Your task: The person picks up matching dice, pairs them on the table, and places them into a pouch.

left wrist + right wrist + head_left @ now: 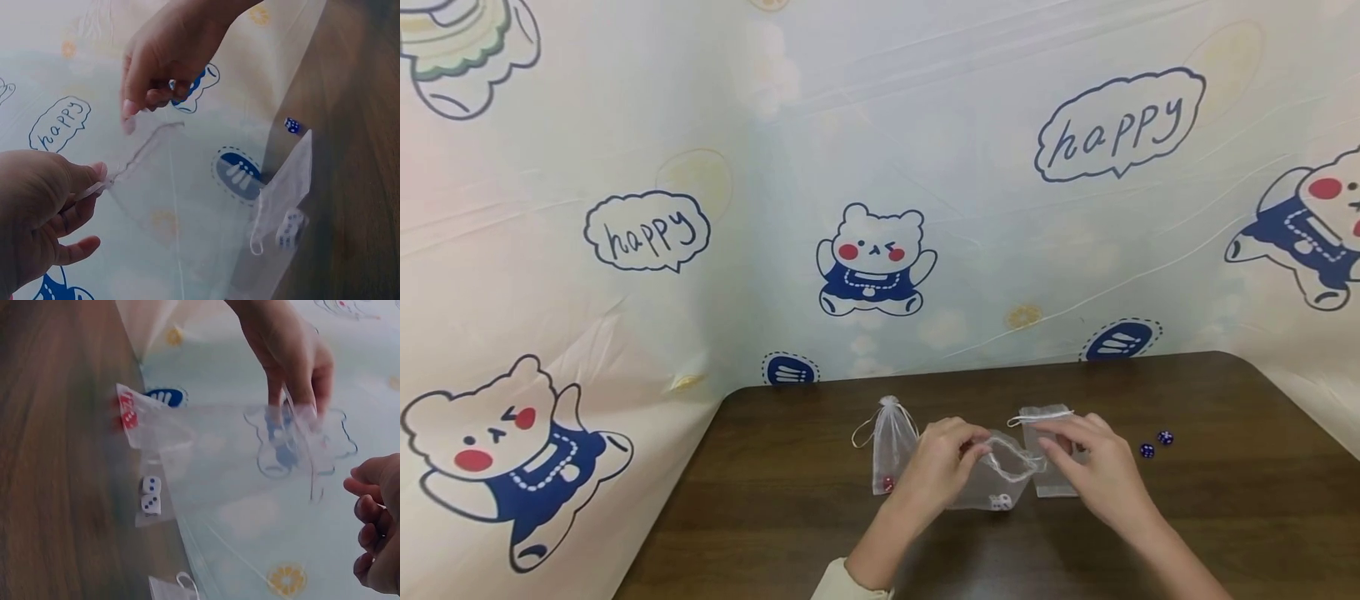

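Note:
My left hand (pixel 942 458) pinches the rim of a sheer white drawstring pouch (pixel 977 483) between thumb and fingers, and its mouth gapes in the head view. White dice (pixel 150 495) with dark pips sit at the pouch's bottom. My right hand (pixel 1101 467) hovers just right of the mouth, thumb and forefinger apart in the head view. In the right wrist view its fingers (pixel 369 515) are loosely bent, holding nothing visible, beside the pouch's rim. The left wrist view shows the pinched drawstring edge (pixel 134 159) stretching toward the right hand.
Left of the hands stands a tied sheer pouch (pixel 891 442) with red dice (pixel 889 483) inside. Another flat pouch (pixel 1051 486) lies partly behind the right hand. Two blue dice (pixel 1156 444) rest farther right on the dark wooden table (pixel 760 500). A printed curtain (pixel 970 275) hangs behind.

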{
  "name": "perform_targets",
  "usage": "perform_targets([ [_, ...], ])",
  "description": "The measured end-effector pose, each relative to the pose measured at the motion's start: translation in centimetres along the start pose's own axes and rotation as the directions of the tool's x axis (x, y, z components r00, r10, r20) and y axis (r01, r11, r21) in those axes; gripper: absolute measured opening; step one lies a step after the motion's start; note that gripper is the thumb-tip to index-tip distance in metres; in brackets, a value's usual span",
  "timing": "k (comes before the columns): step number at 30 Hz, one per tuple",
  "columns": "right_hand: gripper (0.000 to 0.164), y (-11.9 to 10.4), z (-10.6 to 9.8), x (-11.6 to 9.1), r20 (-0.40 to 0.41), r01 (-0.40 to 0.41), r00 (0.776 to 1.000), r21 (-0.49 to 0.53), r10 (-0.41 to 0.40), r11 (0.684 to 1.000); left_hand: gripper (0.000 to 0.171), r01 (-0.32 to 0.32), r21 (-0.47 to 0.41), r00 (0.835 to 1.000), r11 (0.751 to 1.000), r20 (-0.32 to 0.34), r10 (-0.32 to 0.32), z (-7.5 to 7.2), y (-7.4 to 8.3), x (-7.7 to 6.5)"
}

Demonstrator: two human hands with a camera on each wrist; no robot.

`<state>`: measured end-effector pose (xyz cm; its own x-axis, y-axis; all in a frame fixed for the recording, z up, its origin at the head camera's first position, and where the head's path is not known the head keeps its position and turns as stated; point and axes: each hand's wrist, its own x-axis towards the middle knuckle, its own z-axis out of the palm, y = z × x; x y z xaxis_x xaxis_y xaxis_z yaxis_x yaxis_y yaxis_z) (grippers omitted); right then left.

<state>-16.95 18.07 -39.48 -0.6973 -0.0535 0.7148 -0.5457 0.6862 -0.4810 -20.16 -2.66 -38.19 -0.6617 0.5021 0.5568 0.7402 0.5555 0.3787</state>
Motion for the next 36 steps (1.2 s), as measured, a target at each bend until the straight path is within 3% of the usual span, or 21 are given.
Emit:
perform_targets([
  [3, 0.017, 0.7, -0.6, -0.1, 0.067, -0.072, 0.995, 0.022, 0.07, 0.997, 0.01, -0.018, -0.001, 1.0, 1.0, -0.003, 0.018, -0.1, 0.1, 0.0],
  [5, 0.013, 1.2, -0.9, -0.2, 0.156, -0.121, 0.982, 0.053, 0.111, 0.991, 0.01, -0.029, 0.002, 1.0, 1.0, -0.004, 0.029, -0.1, 0.2, 0.0],
  [7, 0.013, 1.6, -1.1, -0.3, 0.27, -0.179, 0.952, 0.109, 0.144, 0.978, 0.01, -0.036, 0.008, 0.999, 0.999, -0.002, 0.036, -0.1, 0.2, 0.0],
  [11, 0.019, 2.3, -1.2, -0.7, 0.469, -0.285, 0.867, 0.187, 0.169, 0.94, 0.011, -0.037, 0.012, 0.999, 0.999, 0.001, 0.036, -0.2, 0.2, 0.0],
  [13, 0.021, 2.5, -1.1, -0.9, 0.512, -0.307, 0.843, 0.209, 0.164, 0.929, 0.01, -0.037, 0.009, 0.999, 0.999, 0.001, 0.037, -0.2, 0.3, 0.0],
  [15, 0.019, 2.6, -1.0, -1.0, 0.528, -0.309, 0.836, 0.223, 0.152, 0.925, 0.01, -0.039, 0.007, 0.999, 0.999, -0.002, 0.039, -0.2, 0.2, 0.1],
  [19, 0.011, 2.6, -0.8, -1.2, 0.522, -0.292, 0.843, 0.246, 0.128, 0.924, 0.01, -0.039, 0.006, 0.999, 0.999, 0.001, 0.039, -0.2, 0.2, 0.1],
  [25, 0.013, 2.4, -0.9, -1.3, 0.424, -0.279, 0.89, 0.218, 0.166, 0.935, 0.009, -0.053, 0.005, 0.999, 0.999, 0.013, 0.053, -0.3, 0.1, 0.0],
  [33, 0.01, 2.5, -1.4, -1.0, 0.317, -0.288, 0.917, 0.11, 0.241, 0.951, 0.011, -0.01, -0.109, 0.994, 0.994, 0.108, 0.022, -0.3, -0.1, -0.2],
  [36, 0.011, 2.6, -1.5, -1.0, 0.27, -0.27, 0.934, 0.096, 0.236, 0.958, 0.013, -0.027, -0.185, 0.99, 0.982, 0.133, 0.052, -0.4, -0.2, -0.3],
])
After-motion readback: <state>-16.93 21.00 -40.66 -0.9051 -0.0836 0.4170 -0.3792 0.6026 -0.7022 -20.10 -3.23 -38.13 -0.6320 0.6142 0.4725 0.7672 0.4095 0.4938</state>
